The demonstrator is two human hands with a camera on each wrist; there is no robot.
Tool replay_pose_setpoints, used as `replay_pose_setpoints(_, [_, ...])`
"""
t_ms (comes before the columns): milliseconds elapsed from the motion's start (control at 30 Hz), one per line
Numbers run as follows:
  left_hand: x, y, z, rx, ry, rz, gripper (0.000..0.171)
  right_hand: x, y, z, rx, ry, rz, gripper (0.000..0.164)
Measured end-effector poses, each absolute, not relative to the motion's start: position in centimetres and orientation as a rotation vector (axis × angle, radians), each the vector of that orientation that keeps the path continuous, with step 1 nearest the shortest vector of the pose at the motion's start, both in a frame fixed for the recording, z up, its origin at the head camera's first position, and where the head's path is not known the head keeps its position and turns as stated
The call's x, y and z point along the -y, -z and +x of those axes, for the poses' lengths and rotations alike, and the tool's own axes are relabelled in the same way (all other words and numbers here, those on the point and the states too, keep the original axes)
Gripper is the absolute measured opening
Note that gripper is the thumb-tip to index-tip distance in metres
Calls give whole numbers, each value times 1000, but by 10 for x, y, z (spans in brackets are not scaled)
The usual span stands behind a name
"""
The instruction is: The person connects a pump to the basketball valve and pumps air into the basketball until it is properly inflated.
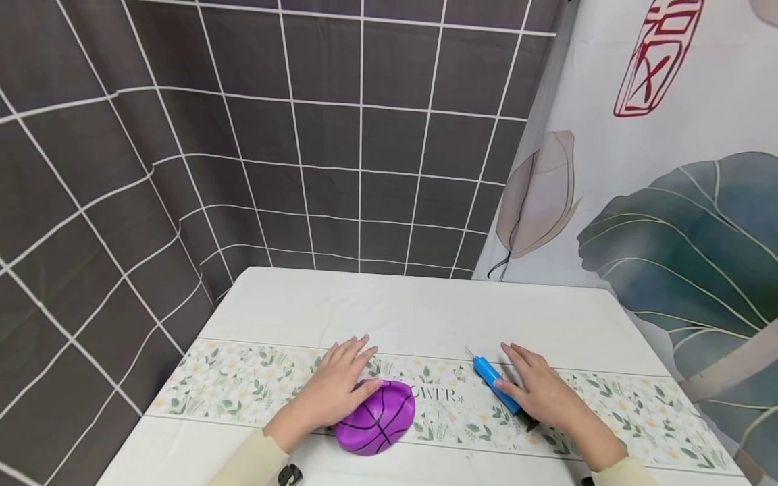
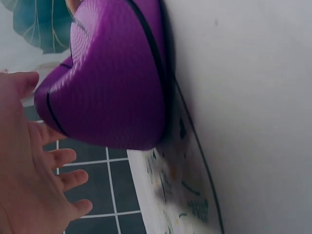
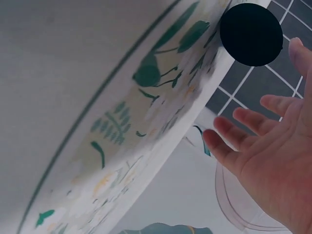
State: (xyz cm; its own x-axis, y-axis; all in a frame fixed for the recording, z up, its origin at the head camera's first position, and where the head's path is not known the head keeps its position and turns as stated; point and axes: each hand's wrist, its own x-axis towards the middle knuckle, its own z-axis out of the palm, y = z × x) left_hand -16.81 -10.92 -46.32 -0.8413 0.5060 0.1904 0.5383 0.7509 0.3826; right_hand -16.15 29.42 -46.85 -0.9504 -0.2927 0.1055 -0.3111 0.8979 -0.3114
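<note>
A purple ball with black basketball lines (image 1: 378, 422), caved in and partly flat, rests on the table in front of me. Beside its left edge lies my left hand (image 1: 333, 390), fingers spread, the thumb at the ball's upper rim. In the left wrist view the dented ball (image 2: 112, 83) stands past the thumb and fingers of that hand (image 2: 29, 165). To the right lies a blue hand pump (image 1: 494, 383) with a thin needle and a black end. My right hand (image 1: 541, 391) is just right of it, fingers extended, thumb near its barrel. The pump's black round end (image 3: 251, 34) shows beyond my right hand (image 3: 273, 151).
The white table (image 1: 365, 304) carries a flowered strip with printed lettering (image 1: 434, 393) across its middle. A dark gridded curtain (image 1: 328, 148) hangs behind and to the left. On the right hangs a white cloth with printed leaves (image 1: 687, 229).
</note>
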Motion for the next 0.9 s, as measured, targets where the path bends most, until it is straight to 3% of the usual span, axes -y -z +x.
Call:
replay_pose_setpoints(600, [95, 468, -162, 2935, 622, -954, 69, -281, 465, -169, 3187, -494, 508, 76])
replay_pose_setpoints(900, [91, 469, -165, 2982, 614, -957, 60, -275, 465, -174, 3305, -492, 459, 78])
